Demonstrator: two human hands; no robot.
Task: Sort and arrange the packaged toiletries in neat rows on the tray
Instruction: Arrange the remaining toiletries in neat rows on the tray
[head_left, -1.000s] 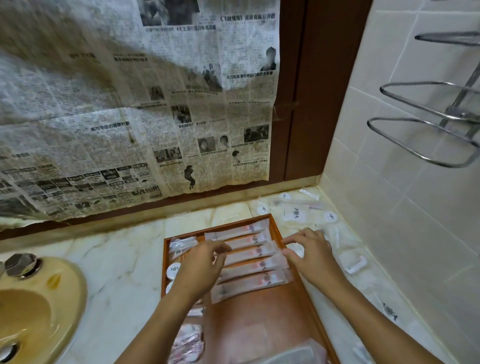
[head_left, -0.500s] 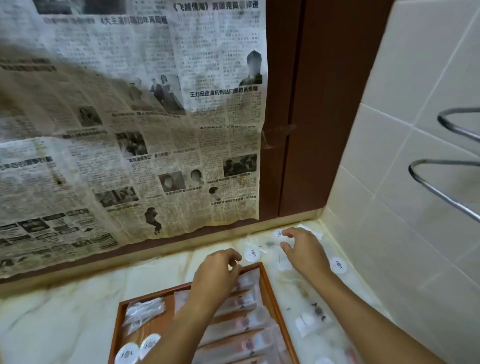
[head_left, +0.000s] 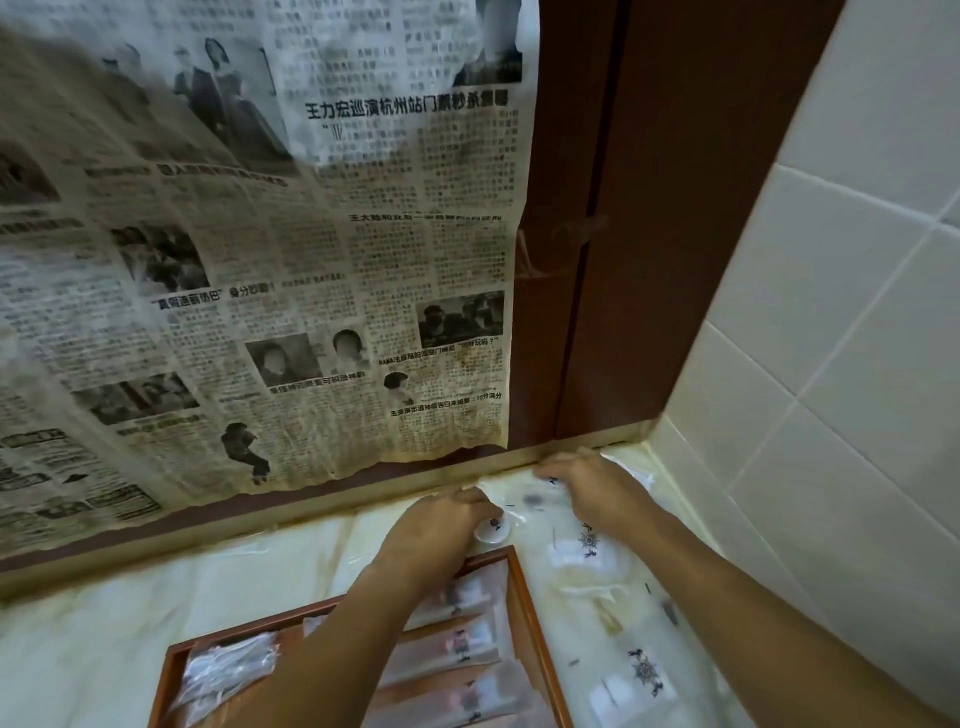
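- Head view, left hand (head_left: 434, 535): reaches past the far rim of the tray to the back of the surface; fingers curled down beside a round white packet (head_left: 492, 531); whether they pinch it cannot be told. Half a second ago this hand hovered over the tray's far corner.
- Right hand (head_left: 592, 486): further back than before, close to the wall ledge; fingers spread flat and relaxed on a clear wrapped packet (head_left: 524, 500), blurred.
- Tray (head_left: 535, 634): wooden, bottom centre, lower in frame than earlier; holds long sachets (head_left: 462, 647) in a stacked row, partly under the left forearm, and crinkled clear packets (head_left: 228, 670) at its left end.
- Loose packets (head_left: 641, 675): scattered on the marble surface (head_left: 130, 613) right of the tray.
- Newspaper (head_left: 260, 260): hangs over the back wall.
- White tiles (head_left: 841, 291): right wall.
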